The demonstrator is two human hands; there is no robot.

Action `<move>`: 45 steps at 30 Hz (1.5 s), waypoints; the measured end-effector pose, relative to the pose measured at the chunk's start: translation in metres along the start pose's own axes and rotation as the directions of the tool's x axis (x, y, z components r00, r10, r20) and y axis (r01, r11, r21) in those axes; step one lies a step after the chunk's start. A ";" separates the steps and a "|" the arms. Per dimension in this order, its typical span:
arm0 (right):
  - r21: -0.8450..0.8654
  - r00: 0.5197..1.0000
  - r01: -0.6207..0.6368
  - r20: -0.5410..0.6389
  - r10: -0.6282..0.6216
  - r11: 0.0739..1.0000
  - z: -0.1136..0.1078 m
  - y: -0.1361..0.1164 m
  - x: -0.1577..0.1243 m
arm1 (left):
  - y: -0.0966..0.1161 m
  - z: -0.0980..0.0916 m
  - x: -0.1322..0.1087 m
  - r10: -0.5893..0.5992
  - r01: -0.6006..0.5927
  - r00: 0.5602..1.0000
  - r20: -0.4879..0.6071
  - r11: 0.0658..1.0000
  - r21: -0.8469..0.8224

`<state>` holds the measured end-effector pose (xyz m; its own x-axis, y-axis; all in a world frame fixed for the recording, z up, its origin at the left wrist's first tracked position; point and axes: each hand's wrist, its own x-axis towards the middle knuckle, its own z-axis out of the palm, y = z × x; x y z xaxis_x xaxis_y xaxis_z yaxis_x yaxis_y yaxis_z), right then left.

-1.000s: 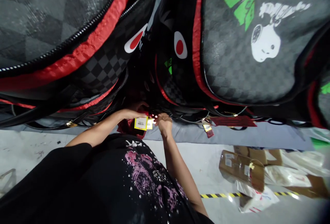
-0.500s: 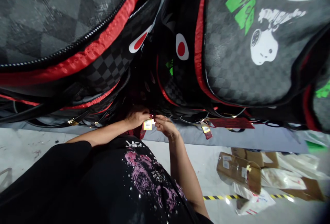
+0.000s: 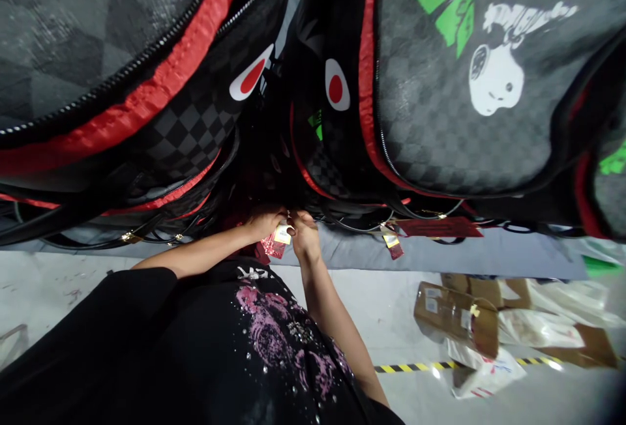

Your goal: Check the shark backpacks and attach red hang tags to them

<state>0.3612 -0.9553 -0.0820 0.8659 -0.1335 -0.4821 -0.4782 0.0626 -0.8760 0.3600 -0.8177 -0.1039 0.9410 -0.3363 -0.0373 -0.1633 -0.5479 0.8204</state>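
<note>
My left hand [image 3: 265, 224] and my right hand [image 3: 304, 231] meet below the hanging bags, fingers bent and close together. Between them hangs a red tag [image 3: 274, 247] with a yellow-and-white label [image 3: 282, 234] on it. The left fingers are closed at the tag's upper edge. My right fingers are curled beside the label, pinching at its top; what they hold is too small to make out. Dark red material [image 3: 235, 213] lies in shadow behind the left hand. Above are a black checkered bag [image 3: 186, 109] with red trim and another checkered bag [image 3: 460, 151] with a white cartoon dog.
Another red tag [image 3: 395, 249] with a label hangs to the right, near a dark red strip [image 3: 440, 227]. A grey cloth edge [image 3: 489, 259] runs under the bags. Cardboard boxes [image 3: 450, 314] and white plastic bags [image 3: 489, 373] lie on the floor by striped tape [image 3: 411, 367].
My right hand has moved left and its fingers have curled in against the left hand. The tag has turned, showing more of its red face. The view has shifted slightly.
</note>
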 end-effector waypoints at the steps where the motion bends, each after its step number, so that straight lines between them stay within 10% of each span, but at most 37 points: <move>1: -0.014 1.000 0.014 -0.025 -0.014 1.000 0.002 0.002 0.000 | 0.000 0.001 0.000 -0.019 0.019 1.000 -0.010 1.000 -0.023; 22: -0.453 0.935 0.296 -0.043 -0.353 0.841 0.001 0.020 0.001 | 0.003 -0.007 0.006 -0.277 0.285 0.958 0.072 0.944 -0.166; 45: -0.515 0.913 0.308 -0.076 -0.401 0.800 -0.011 0.034 0.007 | 0.013 0.009 0.001 -0.323 0.322 0.946 0.011 0.940 -0.110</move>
<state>0.3492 -0.9648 -0.1145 0.9710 -0.2223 -0.0883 -0.1913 -0.5003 -0.8444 0.3560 -0.8323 -0.0984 0.9400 -0.1500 -0.3065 0.1820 -0.5394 0.8221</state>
